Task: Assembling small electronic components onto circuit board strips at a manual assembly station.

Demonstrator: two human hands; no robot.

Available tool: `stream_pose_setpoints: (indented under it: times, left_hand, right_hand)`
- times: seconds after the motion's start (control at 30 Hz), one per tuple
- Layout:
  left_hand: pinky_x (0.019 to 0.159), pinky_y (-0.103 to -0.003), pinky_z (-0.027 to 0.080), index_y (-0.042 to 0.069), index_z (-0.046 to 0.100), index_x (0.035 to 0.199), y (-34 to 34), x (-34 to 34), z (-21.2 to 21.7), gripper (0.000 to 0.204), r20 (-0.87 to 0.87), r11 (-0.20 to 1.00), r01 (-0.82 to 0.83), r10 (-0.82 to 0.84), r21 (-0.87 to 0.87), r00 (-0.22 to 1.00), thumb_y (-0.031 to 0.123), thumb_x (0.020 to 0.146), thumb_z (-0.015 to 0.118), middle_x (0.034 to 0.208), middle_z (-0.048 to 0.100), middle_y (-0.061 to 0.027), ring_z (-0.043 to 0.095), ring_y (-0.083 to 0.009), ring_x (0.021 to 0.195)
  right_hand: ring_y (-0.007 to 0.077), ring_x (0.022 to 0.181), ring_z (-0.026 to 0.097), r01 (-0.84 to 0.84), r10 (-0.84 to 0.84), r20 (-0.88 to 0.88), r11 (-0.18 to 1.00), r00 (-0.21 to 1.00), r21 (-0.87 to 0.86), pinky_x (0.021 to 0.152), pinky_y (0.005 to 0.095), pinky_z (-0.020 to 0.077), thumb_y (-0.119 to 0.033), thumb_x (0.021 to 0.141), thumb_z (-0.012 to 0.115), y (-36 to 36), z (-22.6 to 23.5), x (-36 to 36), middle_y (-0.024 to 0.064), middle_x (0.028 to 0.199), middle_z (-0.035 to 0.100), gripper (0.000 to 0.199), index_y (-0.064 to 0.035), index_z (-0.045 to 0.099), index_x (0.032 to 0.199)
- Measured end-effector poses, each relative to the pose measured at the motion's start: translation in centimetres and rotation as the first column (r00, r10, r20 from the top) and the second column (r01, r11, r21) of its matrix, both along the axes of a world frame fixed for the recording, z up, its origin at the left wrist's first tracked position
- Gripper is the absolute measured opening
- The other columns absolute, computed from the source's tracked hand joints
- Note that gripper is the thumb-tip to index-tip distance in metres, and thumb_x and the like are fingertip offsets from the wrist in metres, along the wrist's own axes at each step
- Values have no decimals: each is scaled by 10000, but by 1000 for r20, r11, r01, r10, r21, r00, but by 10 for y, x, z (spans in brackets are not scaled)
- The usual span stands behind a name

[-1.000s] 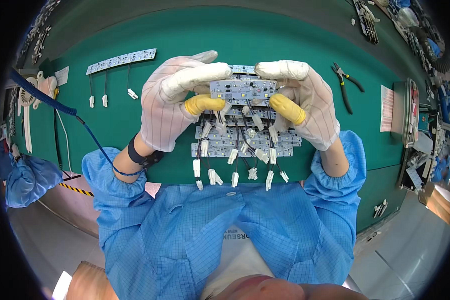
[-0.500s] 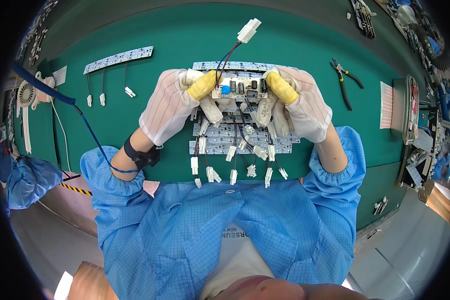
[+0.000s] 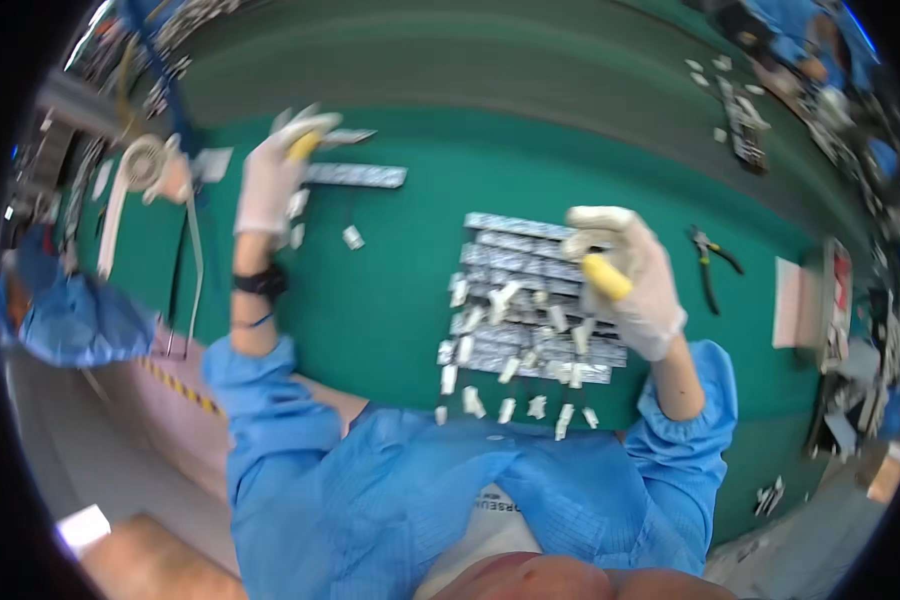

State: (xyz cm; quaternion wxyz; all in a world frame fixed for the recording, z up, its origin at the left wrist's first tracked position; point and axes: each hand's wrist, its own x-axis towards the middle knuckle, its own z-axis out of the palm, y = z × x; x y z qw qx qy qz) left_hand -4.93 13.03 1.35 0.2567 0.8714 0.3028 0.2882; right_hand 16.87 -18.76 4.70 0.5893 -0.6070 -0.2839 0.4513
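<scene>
My left hand [image 3: 282,175], in a white glove with a yellow thumb cover, is raised at the left and smeared by motion. Its thumb and fingers close on the circuit board [image 3: 350,136], seen almost edge-on and blurred. Just below it, a single LED strip [image 3: 370,177] with white plugs [image 3: 353,237] lies on the green mat. My gloved right hand [image 3: 630,285] hovers over the right end of the stacked LED strips [image 3: 515,250]. Its fingers are curved apart from the yellow-covered thumb, with nothing visible between them. Several white connectors [image 3: 507,370] hang on wires along the strips' near side.
Yellow-and-black pliers [image 3: 707,265] lie right of the strips on the green mat [image 3: 390,300]. Farther right are a pale pink sheet [image 3: 790,300] and a metal box [image 3: 834,310]. A small white fan [image 3: 148,165] stands at the left. Another person's blue sleeve [image 3: 95,320] shows at the left.
My right hand has let go of the circuit board and drawn back. My left hand has carried the board away to the left. The whole view has shifted and tilted.
</scene>
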Motion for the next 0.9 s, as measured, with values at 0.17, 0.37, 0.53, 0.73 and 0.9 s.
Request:
stream_pose_setpoints:
  times: [0.17,0.37,0.53,0.73,0.9]
  left_hand:
    - [1040,-328,332,65,665,1074,34,-49,-23,240,-239,997,9,9,76,971,42,880,525,1183,613,-118,478,-280,1233]
    - [1079,-348,306,40,551,1237,-5,-15,22,324,14,926,-114,116,361,993,38,931,444,1291,537,-110,474,-254,1222]
    - [1079,-549,293,79,580,1131,-106,56,36,342,62,811,479,-527,335,848,-17,803,552,1173,565,-116,482,-347,1202]
    - [1048,-554,349,80,593,1087,-136,59,-2,282,49,825,553,-560,116,827,9,814,585,1115,589,-140,545,-334,1110]
    - [1048,-555,355,77,615,1052,-134,62,-11,210,77,805,591,-594,58,801,41,857,547,1058,620,-151,581,-322,1054]
  right_hand:
    - [164,825,639,-359,331,251,931,910,73,667,266,541,-57,830,615,2,-1,-6,119,1020,605,413,-24,491,1222]
    - [346,1098,562,171,171,957,962,236,-214,935,398,464,-240,756,733,17,4,137,185,1216,568,601,-48,496,1273]
    - [362,1211,465,852,225,953,439,203,-285,978,414,432,-447,554,857,3,-31,309,235,1328,428,1149,1,223,1401]
    - [341,1167,508,619,269,903,659,335,-426,959,394,445,-279,606,787,14,-65,390,219,1249,518,818,-47,437,1308]
    - [423,1054,558,731,232,939,589,255,-345,897,429,476,-152,794,497,34,-61,353,311,1177,505,426,4,485,1191]
